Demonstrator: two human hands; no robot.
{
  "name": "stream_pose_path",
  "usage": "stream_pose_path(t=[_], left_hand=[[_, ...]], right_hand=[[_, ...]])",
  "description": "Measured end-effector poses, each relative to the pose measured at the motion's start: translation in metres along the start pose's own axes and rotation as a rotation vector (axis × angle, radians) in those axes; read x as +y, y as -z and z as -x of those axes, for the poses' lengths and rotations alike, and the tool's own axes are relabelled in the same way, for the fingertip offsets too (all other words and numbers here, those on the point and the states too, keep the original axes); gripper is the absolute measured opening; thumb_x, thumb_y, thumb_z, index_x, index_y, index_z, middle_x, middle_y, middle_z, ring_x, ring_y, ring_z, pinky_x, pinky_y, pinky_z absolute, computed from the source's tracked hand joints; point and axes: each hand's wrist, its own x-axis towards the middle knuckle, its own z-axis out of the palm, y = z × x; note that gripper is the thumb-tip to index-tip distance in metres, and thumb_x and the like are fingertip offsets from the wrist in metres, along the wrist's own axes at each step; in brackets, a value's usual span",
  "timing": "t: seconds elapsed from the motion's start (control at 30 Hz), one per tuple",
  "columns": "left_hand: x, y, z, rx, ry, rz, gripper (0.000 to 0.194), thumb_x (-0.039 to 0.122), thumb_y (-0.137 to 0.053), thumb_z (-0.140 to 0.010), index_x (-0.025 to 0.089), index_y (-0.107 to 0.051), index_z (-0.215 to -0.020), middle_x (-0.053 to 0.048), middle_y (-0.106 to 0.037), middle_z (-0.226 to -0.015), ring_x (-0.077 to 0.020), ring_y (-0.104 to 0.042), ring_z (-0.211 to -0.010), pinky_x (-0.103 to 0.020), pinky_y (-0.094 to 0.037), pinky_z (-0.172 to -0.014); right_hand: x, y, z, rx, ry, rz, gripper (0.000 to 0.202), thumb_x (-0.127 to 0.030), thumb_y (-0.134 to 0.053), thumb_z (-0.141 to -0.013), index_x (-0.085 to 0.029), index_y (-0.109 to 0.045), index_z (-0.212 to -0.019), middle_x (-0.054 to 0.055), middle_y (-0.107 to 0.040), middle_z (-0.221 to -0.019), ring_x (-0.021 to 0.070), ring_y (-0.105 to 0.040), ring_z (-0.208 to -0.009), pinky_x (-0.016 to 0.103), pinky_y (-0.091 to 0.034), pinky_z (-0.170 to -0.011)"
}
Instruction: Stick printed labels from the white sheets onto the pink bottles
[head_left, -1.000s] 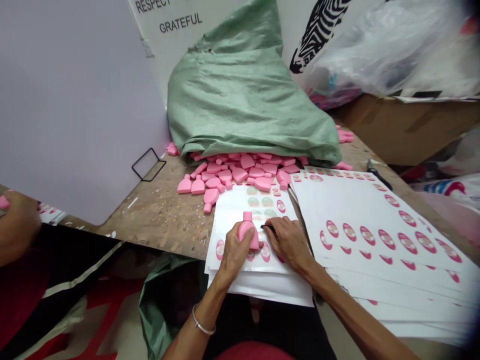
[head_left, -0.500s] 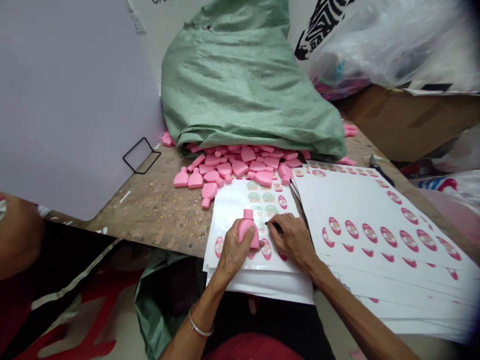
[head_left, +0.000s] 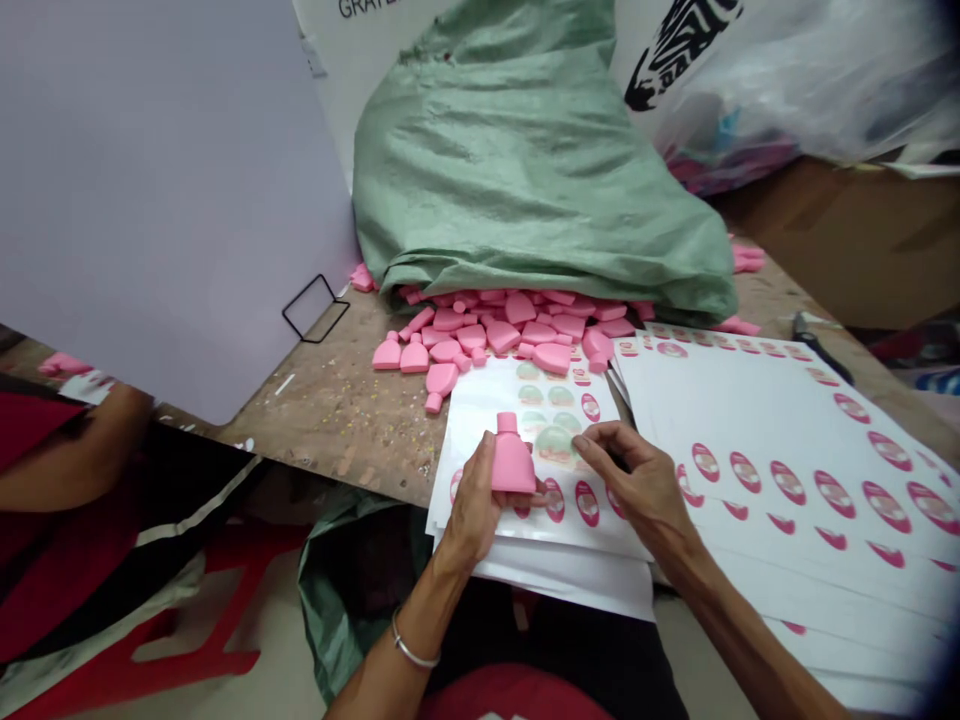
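"How are those hands gripping?"

"The left hand (head_left: 474,510) has its thumb and fingers closed round a pink bottle (head_left: 513,462), neck pointing away from the wearer. The right hand (head_left: 641,480) pinches the edge of a clear, greenish sticker (head_left: 556,447) between thumb and forefinger, just right of the bottle. Something dark shows by its palm; I can't tell what."

"And around them, from the left?"

"Another person's arm (head_left: 82,450) by the pale panel (head_left: 150,180), then a black wire stand (head_left: 311,338) on the worn table (head_left: 337,430)."

"In the middle?"

"A sticker sheet (head_left: 480,420), beneath both hands and the bottle. Beyond it there's a heap of pink bottles (head_left: 517,325), spread along the mouth of a big green sack (head_left: 525,170)."

"What's over on the right?"

"Overlapping white sheets (head_left: 765,410) with pink oval prints, and a dark-handled tool (head_left: 825,355) near their far edge."
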Motion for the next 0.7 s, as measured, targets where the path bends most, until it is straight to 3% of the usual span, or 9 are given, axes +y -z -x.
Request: stream_pose_path(t=[0.17, 0.33, 0.7], left_hand=[[0.01, -0.007, 0.009, -0.028, 0.01, 0.133, 0.058, 0.062, -0.046, -0.083, 0.009, -0.062, -0.101, -0.007, -0.067, -0.074, -0.019, -0.066, -0.066, -0.029, -0.054, -0.058], [0.016, -0.008, 0.014, -0.079, 0.008, 0.106, 0.058, 0.061, -0.038, -0.087, 0.012, -0.063, -0.105, -0.006, -0.068, -0.075, -0.0168, -0.066, -0.064, -0.026, -0.052, -0.057], [0.017, -0.007, 0.015, -0.095, -0.008, 0.097, 0.056, 0.058, -0.034, -0.089, 0.013, -0.062, -0.109, -0.006, -0.068, -0.083, -0.0151, -0.065, -0.067, -0.025, -0.052, -0.058]], right_hand=[[-0.02, -0.005, 0.007, -0.113, -0.009, -0.05, 0.037, -0.046, -0.062, -0.078, -0.019, -0.068, -0.103, -0.003, -0.053, -0.06, 0.01, -0.047, -0.052, 0.023, -0.039, -0.05], [-0.025, -0.011, 0.011, -0.139, -0.013, -0.081, 0.031, -0.045, -0.064, -0.076, -0.02, -0.073, -0.091, 0.004, -0.07, -0.086, 0.0168, -0.062, -0.072, 0.026, -0.05, -0.062], [-0.029, -0.013, 0.011, -0.12, 0.077, -0.047, 0.027, -0.042, -0.064, -0.077, -0.019, -0.073, -0.089, 0.004, -0.072, -0.086, 0.0194, -0.066, -0.079, 0.028, -0.054, -0.07]])
